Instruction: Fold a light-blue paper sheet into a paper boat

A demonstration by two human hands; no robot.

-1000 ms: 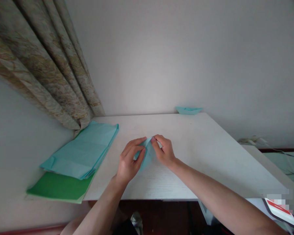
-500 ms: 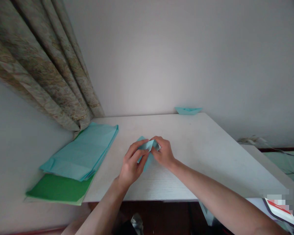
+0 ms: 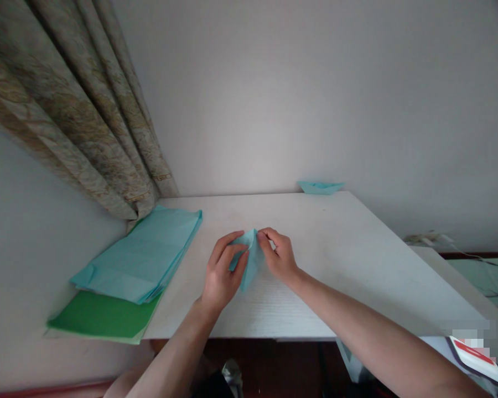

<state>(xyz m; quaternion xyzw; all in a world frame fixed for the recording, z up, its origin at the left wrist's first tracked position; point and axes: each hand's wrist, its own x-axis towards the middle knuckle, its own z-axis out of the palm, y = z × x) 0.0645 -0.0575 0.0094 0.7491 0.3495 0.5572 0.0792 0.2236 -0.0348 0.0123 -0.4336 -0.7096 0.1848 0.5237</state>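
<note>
Change from the preceding views: the light-blue folded paper point(image 3: 249, 260) no longer lies bent crosswise between the hands, and now narrows to a peak at the far end, with its lower point toward the near side. The left hand point(image 3: 223, 271) has shifted slightly left, fingers against the paper's left side; the right hand point(image 3: 278, 257) pinches its right side.

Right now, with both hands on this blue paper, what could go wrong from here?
The folded light-blue paper is pinched between the left hand and the right hand, so it might slip or tear if they pull apart. The stack of light-blue paper lies at the left edge of the white table, so a careless arm movement could shift it.
</note>
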